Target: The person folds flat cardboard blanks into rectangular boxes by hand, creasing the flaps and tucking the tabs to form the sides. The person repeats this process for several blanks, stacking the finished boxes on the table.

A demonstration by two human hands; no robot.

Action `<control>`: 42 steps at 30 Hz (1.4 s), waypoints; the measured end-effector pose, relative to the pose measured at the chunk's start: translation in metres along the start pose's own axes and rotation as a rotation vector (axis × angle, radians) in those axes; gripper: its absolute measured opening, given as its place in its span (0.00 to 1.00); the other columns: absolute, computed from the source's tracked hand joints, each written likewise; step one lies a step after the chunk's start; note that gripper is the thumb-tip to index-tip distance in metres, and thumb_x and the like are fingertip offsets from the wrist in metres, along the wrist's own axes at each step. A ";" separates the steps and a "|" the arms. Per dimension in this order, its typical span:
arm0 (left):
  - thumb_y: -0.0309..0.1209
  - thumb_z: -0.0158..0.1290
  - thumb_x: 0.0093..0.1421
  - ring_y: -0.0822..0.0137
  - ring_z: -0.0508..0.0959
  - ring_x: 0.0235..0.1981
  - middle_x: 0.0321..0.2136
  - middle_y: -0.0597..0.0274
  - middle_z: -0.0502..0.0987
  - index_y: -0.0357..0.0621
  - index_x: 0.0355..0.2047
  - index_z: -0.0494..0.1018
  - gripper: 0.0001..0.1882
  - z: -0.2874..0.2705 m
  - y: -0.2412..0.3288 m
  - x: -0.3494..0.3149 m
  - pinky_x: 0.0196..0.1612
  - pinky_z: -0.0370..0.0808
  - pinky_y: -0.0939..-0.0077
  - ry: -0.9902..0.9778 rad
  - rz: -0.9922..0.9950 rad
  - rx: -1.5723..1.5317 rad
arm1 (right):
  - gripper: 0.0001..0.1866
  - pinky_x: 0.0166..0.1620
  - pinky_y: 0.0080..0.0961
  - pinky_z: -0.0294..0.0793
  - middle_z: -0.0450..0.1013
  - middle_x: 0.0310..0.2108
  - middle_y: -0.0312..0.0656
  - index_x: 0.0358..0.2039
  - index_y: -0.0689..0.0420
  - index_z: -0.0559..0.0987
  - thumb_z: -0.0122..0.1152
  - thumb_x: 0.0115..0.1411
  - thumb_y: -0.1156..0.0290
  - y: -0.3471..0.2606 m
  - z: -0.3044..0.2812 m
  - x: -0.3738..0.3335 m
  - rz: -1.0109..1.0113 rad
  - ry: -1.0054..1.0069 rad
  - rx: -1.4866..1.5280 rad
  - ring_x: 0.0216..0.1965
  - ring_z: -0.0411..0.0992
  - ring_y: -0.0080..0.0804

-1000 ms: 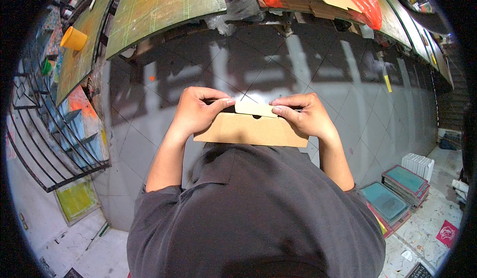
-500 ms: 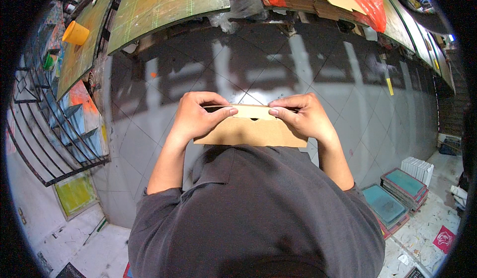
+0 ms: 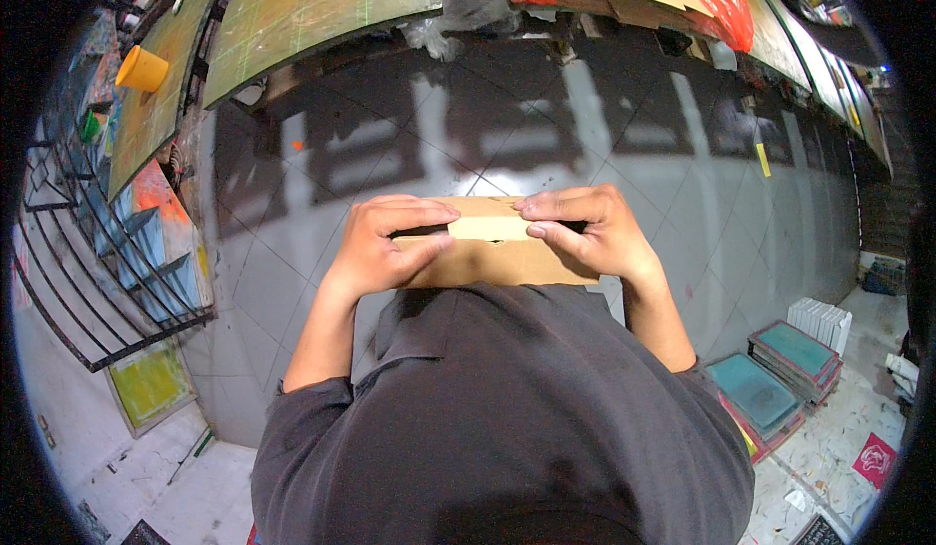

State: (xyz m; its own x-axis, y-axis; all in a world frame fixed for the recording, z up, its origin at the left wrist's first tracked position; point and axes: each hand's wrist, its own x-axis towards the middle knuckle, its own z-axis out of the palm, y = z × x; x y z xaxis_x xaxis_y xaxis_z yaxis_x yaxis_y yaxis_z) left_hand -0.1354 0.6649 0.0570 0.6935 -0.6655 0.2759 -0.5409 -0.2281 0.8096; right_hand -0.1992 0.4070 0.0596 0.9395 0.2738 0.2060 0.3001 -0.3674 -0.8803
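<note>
A brown cardboard box (image 3: 497, 267) is held close against the front of my dark shirt. Along its middle runs a paler cardboard strip (image 3: 487, 228), with a brown band beyond it on the far side. My left hand (image 3: 385, 243) grips the box's left end, fingers on the far side and thumb on the near side. At the right end, my right hand (image 3: 595, 228) pinches the same strip, fingertips on its far edge and thumb below. The palms hide both ends of the box.
Large green-yellow boards (image 3: 322, 19) stand beyond the grey tiled surface (image 3: 682, 233). A yellow cup (image 3: 142, 68) is at far left, above a black metal rack (image 3: 107, 282). Teal-topped framed screens (image 3: 756, 394) are stacked at right. An orange plastic bag (image 3: 721, 9) lies at far right.
The box has tilted, so more brown cardboard shows beyond the pale strip. The small dark notch under the strip is now mostly covered. Both hands keep their hold.
</note>
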 end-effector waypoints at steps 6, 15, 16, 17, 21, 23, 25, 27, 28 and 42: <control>0.36 0.65 0.39 0.62 0.79 0.32 0.30 0.59 0.79 0.43 0.29 0.77 0.16 -0.002 0.008 0.001 0.36 0.73 0.73 -0.023 0.010 0.072 | 0.13 0.39 0.26 0.73 0.76 0.32 0.45 0.30 0.59 0.80 0.67 0.43 0.67 -0.003 -0.001 0.000 -0.073 -0.006 -0.004 0.35 0.75 0.37; 0.40 0.59 0.46 0.58 0.78 0.31 0.30 0.58 0.78 0.45 0.31 0.77 0.14 0.003 0.027 0.003 0.33 0.73 0.73 -0.077 -0.421 0.126 | 0.10 0.36 0.27 0.73 0.76 0.31 0.43 0.29 0.55 0.80 0.61 0.49 0.63 -0.031 0.004 0.005 0.284 -0.025 -0.229 0.32 0.75 0.38; 0.39 0.58 0.47 0.58 0.78 0.31 0.29 0.58 0.78 0.45 0.30 0.77 0.13 0.007 0.023 0.001 0.33 0.73 0.72 -0.043 -0.319 0.130 | 0.10 0.36 0.27 0.73 0.76 0.31 0.43 0.29 0.55 0.80 0.60 0.49 0.63 -0.030 0.005 0.005 0.217 -0.017 -0.236 0.32 0.75 0.38; 0.38 0.58 0.48 0.58 0.78 0.31 0.29 0.58 0.78 0.45 0.29 0.78 0.12 0.011 0.018 -0.002 0.33 0.73 0.72 -0.010 -0.218 0.135 | 0.10 0.36 0.28 0.73 0.76 0.30 0.43 0.29 0.55 0.80 0.60 0.49 0.64 -0.026 0.007 0.003 0.149 -0.009 -0.242 0.32 0.75 0.38; 0.34 0.56 0.48 0.60 0.78 0.32 0.28 0.61 0.78 0.46 0.26 0.77 0.07 0.018 -0.001 -0.013 0.35 0.73 0.70 0.010 -0.047 0.135 | 0.09 0.36 0.29 0.73 0.76 0.31 0.43 0.29 0.54 0.81 0.59 0.50 0.64 -0.012 0.010 -0.002 0.035 -0.044 -0.210 0.32 0.75 0.40; 0.33 0.57 0.48 0.61 0.78 0.32 0.29 0.62 0.78 0.47 0.26 0.78 0.06 0.018 0.001 -0.018 0.36 0.73 0.69 -0.012 -0.077 0.199 | 0.09 0.36 0.30 0.74 0.76 0.31 0.43 0.30 0.54 0.80 0.58 0.50 0.65 -0.011 0.009 -0.003 0.052 -0.091 -0.219 0.33 0.75 0.39; 0.32 0.56 0.48 0.61 0.78 0.32 0.29 0.62 0.78 0.48 0.26 0.78 0.05 0.014 0.003 -0.017 0.36 0.72 0.69 -0.018 -0.067 0.177 | 0.16 0.41 0.28 0.73 0.75 0.34 0.47 0.33 0.60 0.79 0.67 0.45 0.65 -0.014 0.001 -0.004 0.048 -0.211 -0.221 0.37 0.75 0.39; 0.33 0.56 0.49 0.62 0.78 0.34 0.29 0.62 0.78 0.47 0.27 0.78 0.06 0.004 0.010 -0.014 0.37 0.72 0.70 -0.052 -0.038 0.162 | 0.20 0.44 0.28 0.72 0.75 0.36 0.47 0.35 0.61 0.79 0.69 0.42 0.64 -0.016 -0.004 -0.002 0.048 -0.252 -0.170 0.41 0.74 0.39; 0.34 0.57 0.49 0.64 0.78 0.35 0.30 0.60 0.79 0.46 0.27 0.78 0.07 -0.003 0.013 -0.013 0.40 0.72 0.71 -0.075 -0.084 0.093 | 0.20 0.45 0.28 0.72 0.75 0.36 0.47 0.35 0.61 0.78 0.69 0.42 0.65 -0.014 -0.004 -0.003 0.068 -0.250 -0.133 0.41 0.73 0.39; 0.29 0.48 0.41 0.60 0.67 0.48 0.48 0.52 0.65 0.38 0.50 0.57 0.32 -0.025 -0.020 0.024 0.49 0.68 0.69 0.353 -0.417 -1.133 | 0.27 0.54 0.41 0.58 0.65 0.52 0.42 0.47 0.52 0.72 0.66 0.45 0.62 -0.014 -0.020 0.029 -0.308 0.026 -0.563 0.54 0.62 0.41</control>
State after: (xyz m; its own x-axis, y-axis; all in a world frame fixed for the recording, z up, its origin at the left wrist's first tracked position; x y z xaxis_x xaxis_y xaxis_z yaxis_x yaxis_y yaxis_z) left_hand -0.0964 0.6718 0.0607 0.8970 -0.4237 -0.1259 0.3398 0.4788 0.8095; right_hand -0.1727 0.4024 0.0862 0.7977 0.4222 0.4305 0.5914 -0.6875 -0.4215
